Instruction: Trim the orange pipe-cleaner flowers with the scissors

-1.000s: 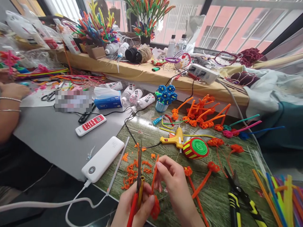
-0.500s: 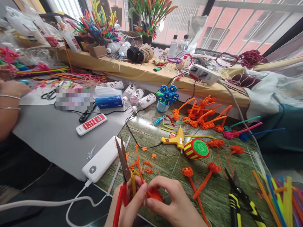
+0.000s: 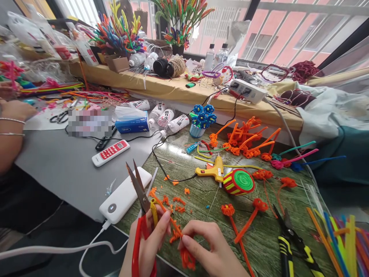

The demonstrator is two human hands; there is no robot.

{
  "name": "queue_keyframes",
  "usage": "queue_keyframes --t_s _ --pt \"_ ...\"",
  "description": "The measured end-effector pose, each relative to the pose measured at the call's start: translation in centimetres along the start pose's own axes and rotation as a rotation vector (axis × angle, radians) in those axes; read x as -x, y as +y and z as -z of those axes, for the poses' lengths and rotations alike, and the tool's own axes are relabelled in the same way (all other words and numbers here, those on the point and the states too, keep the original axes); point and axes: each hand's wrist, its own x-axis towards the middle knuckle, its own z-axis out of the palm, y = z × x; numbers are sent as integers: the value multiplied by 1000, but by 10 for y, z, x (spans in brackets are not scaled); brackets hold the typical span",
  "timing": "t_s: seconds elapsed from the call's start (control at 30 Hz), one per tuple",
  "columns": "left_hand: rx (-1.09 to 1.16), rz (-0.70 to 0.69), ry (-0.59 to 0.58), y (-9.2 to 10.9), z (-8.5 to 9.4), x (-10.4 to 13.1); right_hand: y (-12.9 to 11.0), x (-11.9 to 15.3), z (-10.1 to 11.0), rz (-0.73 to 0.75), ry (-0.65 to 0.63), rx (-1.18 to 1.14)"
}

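My left hand (image 3: 152, 240) grips red-and-yellow-handled scissors (image 3: 138, 190), whose blades are slightly apart and point up and to the left. Its fingertips also pinch the straight stem of an orange pipe cleaner (image 3: 170, 221). My right hand (image 3: 215, 252) holds the curled orange end (image 3: 187, 259) of that same pipe cleaner, just right of the left hand. Both hands hover at the near edge of the green wood-pattern mat (image 3: 201, 192), above scattered orange trimmings (image 3: 175, 202).
A white power bank (image 3: 125, 194) with a cable lies left of the scissors. A yellow glue gun (image 3: 211, 170), a green-and-red coiled disc (image 3: 239, 181), orange flower stems (image 3: 245, 140), yellow-black pliers (image 3: 288, 240) and a coloured pipe-cleaner bundle (image 3: 343, 238) lie on the right. Another person's braceleted arm (image 3: 11, 130) rests far left.
The scissors have tilted from upright to leaning left and moved leftward. My right hand dropped lower, and the orange stem now slants left between both hands.
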Motion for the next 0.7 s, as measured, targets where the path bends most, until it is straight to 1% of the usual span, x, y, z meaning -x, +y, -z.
queue_keyframes --t_s 0.17,0.23,0.33,0.43,0.53,0.7 --pt "6 -77 5 5 0 -9 6 2 3 -41 -10 -56" --pt "4 -86 10 7 -1 -10 8 1 3 -39 -17 -89" --pt "-3 -50 28 7 -2 -9 9 -1 4 -20 -28 -128" --pt "-62 -13 38 3 -5 -5 8 -2 6 -5 -25 -136" --pt "-116 15 54 1 -8 1 8 -2 7 1 -29 -122" --pt "-108 33 46 0 -13 6 9 -1 7 8 -20 -52"
